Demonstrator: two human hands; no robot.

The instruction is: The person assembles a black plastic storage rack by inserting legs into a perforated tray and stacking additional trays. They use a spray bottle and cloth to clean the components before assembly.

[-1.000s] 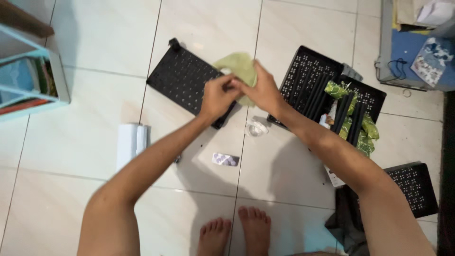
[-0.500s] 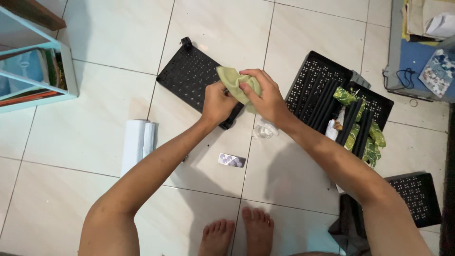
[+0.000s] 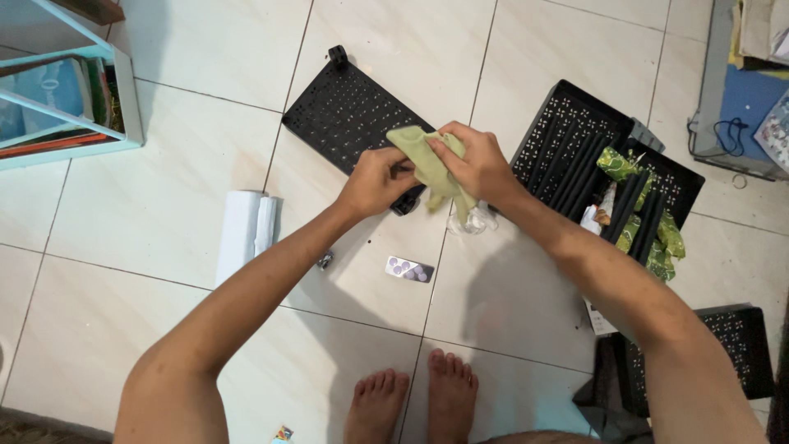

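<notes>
Both hands pinch a pale green cloth (image 3: pixel 431 164) at frame centre: left hand (image 3: pixel 374 181) grips its near edge, right hand (image 3: pixel 477 164) closed over the top. Vs 1 s ago the cloth's lifted clear of the black perforated panel (image 3: pixel 349 115) in the upper middle & bunched narrower, so wiping's paused, cloth being re-folded. Black tray (image 3: pixel 567 140) w/ green bits sits right.

Arms I see: bare, no sleeves | left hand (image 3: pixel 374 181), right hand (image 3: pixel 478 164): no gloves, rings | feet (image 3: pixel 415 399): bare
</notes>
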